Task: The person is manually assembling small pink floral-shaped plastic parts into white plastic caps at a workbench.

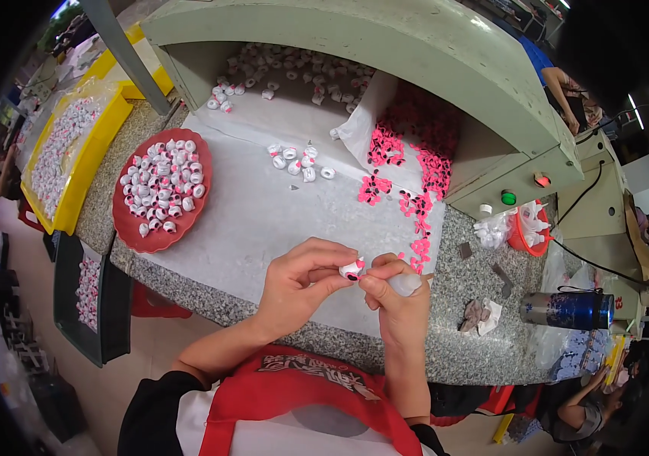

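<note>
My left hand (301,280) pinches a small white rounded piece (351,269) with pink and black parts between thumb and fingertips. Close against its right side are the fingertips of my right hand (394,295), thumb and forefinger pressed together. A small translucent white bottle (406,284) is tucked in the right hand's curled fingers. Whether those fingertips also pinch a tiny pink part is too small to tell. Beyond the hands, several similar white pieces (309,173) lie on the white sheet (248,220). Flat pink and black pieces (420,247) trail down toward my right hand.
At left, a red plate (128,232) holds many white-and-pink pieces, beside a yellow tray (115,125) and a dark green bin (115,330). A pale green open-fronted machine (385,38) stands ahead. At right are a red cup (523,242) and a blue-silver flask (568,310).
</note>
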Demonstrator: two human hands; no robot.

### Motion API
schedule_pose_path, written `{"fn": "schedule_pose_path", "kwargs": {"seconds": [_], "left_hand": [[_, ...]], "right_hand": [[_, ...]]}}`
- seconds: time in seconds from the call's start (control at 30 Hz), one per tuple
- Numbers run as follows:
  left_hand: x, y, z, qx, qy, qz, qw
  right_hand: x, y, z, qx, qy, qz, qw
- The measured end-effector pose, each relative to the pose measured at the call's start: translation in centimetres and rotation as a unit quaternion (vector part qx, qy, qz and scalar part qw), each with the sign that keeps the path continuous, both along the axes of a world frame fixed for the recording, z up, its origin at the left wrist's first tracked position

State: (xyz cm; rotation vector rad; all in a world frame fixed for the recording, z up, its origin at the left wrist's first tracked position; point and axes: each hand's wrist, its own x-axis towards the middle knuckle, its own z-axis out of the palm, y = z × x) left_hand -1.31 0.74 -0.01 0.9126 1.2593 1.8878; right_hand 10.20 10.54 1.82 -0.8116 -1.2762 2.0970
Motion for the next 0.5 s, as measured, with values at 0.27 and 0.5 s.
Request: {"fn": "schedule_pose_path", "kwargs": {"seconds": [0.27, 0.5], "left_hand": [[-0.5, -0.2, 1.0, -0.024, -0.066, -0.056, 0.996], [-0.6, -0.1, 0.6, -0.013, -0.136, -0.06, 0.989]], "right_hand": [[0.0, -0.5, -0.8, 0.098, -0.016, -0.034, 0.995], [0.0, -0.5, -0.1, 0.157, -0.048, -0.01, 0.986]]}}
